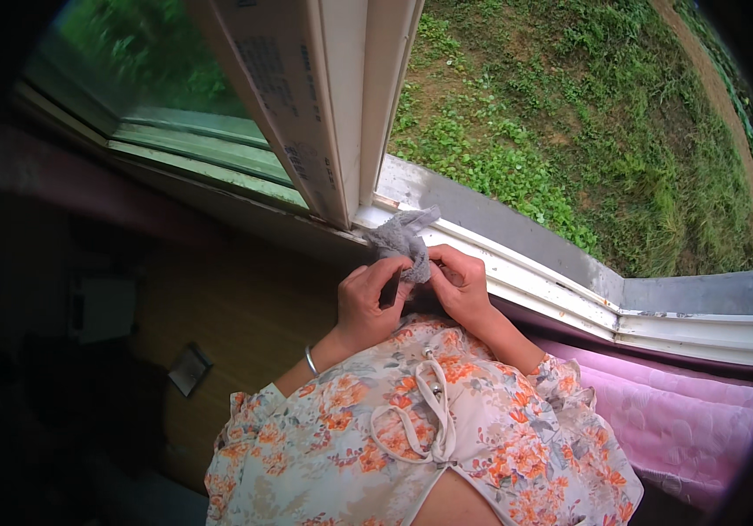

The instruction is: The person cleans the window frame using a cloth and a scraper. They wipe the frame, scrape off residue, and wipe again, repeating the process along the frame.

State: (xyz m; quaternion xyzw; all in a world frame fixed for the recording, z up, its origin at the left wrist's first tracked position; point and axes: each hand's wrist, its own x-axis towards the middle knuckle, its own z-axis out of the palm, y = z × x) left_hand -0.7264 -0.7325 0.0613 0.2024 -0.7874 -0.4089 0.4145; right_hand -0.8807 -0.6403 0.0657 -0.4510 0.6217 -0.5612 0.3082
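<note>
Both hands (pixel 416 294) pinch crumpled grey cloth (pixel 404 238)

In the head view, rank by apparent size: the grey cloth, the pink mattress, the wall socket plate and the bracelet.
1. pink mattress
2. grey cloth, bunched in both hands
3. wall socket plate
4. bracelet, a thin band, only partly visible

The cloth sits nearer the camera, so its lead over the plate is unsure.

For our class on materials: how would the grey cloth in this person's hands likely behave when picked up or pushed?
The cloth is probably floppy: it bunches and its corners stick out loosely between the left hand and right hand. It looks light, held by fingertips alone. Pushed along the sill, it would likely crumple, not roll.
</note>
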